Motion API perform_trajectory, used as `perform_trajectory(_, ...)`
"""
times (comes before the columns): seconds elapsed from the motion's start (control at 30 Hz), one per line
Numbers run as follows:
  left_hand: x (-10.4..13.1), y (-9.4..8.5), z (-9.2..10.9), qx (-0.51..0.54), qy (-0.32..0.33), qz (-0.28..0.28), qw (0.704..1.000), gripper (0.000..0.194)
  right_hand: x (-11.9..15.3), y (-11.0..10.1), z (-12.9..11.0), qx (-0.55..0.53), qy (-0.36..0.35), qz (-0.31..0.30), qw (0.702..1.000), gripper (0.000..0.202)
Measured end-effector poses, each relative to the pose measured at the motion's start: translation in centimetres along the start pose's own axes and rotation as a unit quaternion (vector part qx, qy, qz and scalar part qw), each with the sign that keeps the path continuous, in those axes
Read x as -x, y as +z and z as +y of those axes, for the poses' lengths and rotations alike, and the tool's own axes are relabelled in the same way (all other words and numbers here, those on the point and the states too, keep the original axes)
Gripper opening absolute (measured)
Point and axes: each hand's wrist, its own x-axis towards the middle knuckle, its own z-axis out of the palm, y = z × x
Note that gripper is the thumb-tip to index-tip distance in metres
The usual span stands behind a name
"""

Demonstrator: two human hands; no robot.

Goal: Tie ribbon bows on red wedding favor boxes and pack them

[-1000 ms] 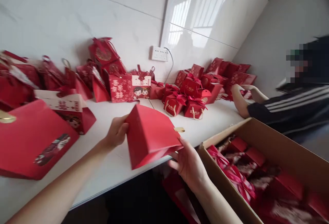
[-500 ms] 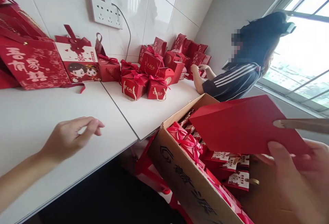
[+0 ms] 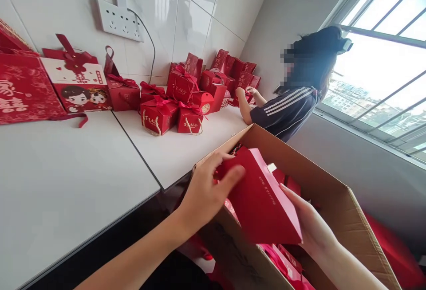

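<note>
A red box (image 3: 262,197) with small gold print is held over the open cardboard carton (image 3: 299,157). My right hand (image 3: 311,221) grips its right side, the thumb along the edge and the other fingers hidden beneath. My left hand (image 3: 208,190) is at the box's left end, thumb and fingers apart; whether the fingertips behind the edge press on it is hard to see. Under the box, red packets with pink ribbon (image 3: 286,265) lie in the carton.
Several small red gift boxes (image 3: 159,115) stand on the white table (image 3: 83,166) against the tiled wall. Larger red bags (image 3: 26,88) are at the left. A person in a dark striped shirt (image 3: 289,112) sits beyond the carton, hands at more red packages.
My left hand has moved right from over the table to the red box. My right hand has brought the box lower and left and turned it. The view has shifted right.
</note>
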Motion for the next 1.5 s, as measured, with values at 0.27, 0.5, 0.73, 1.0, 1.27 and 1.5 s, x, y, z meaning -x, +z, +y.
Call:
perform_trajectory(0.27, -0.5, 0.4, -3.5, -0.066, -0.024, -0.069, 0.995, 0.048, -1.9, -4.4, -3.8, 0.154, -0.364, 0.102, 0.913, 0.028)
perform_trajectory(0.5, -0.6, 2.8, -3.5, -0.125, 0.015, -0.180, 0.976, 0.073, 0.7, -2.5, -3.3, 0.383, -0.515, 0.123, 0.757, 0.020)
perform_trajectory(0.73, -1.3, 3.5, -3.3, -0.114, -0.009, -0.178, 0.977, 0.050, 0.7, -2.3, -2.5, 0.354, -0.477, 0.056, 0.803, 0.024)
perform_trajectory(1.0, -2.6, 4.2, -4.5, 0.071, -0.043, -0.072, 0.994, 0.040, -1.2, -5.5, -1.0, 0.284, -0.314, -0.050, 0.905, 0.069)
perform_trajectory(1.27, -1.4, 6.6, -4.7, -0.364, 0.087, -0.212, 0.903, 0.030, -7.1, -8.1, -2.7, 0.059, -0.361, 0.105, 0.925, 0.033)
perform_trajectory(1.5, -0.9, 6.9, -4.9, -0.433, 0.129, -0.189, 0.872, 0.024, -10.2, -13.5, -5.6, 0.198, -0.281, 0.243, 0.907, 0.051)
